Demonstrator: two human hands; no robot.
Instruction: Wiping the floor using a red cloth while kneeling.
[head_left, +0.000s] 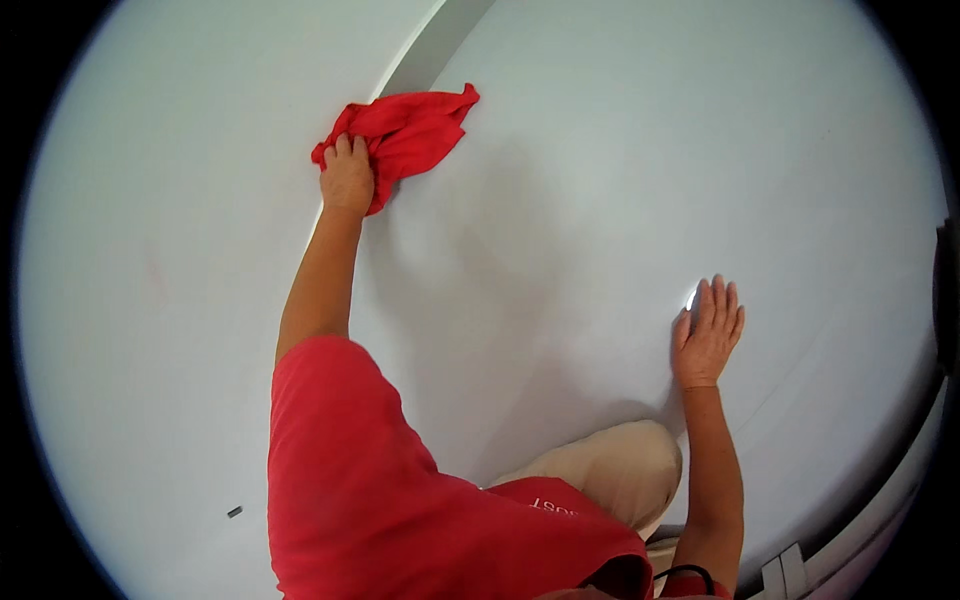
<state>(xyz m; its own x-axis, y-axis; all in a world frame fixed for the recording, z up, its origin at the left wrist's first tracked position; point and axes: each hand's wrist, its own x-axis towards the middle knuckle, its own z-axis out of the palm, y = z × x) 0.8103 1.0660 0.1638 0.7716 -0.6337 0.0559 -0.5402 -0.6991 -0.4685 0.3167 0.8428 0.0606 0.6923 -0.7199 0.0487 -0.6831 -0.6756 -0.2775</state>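
A crumpled red cloth (420, 135) lies against the raised edge of a smooth white surface. My left hand (347, 172) presses on the cloth's left part, fingers spread over it, with the arm stretched far forward. Lower right, my right hand (711, 330) rests flat on the white surface (600, 187), fingers extended and holding nothing. Beside its index finger is a small bright, curved spot, partly covered by the hand; whether it is a reflection or a fitting I cannot tell.
A grey strip (431, 52) with a raised edge runs from the cloth towards the top. A small dark metallic piece (235, 512) is at the lower left. My bent knee (630, 465) touches or nears the surface. A pale frame (862, 532) curves along the lower right.
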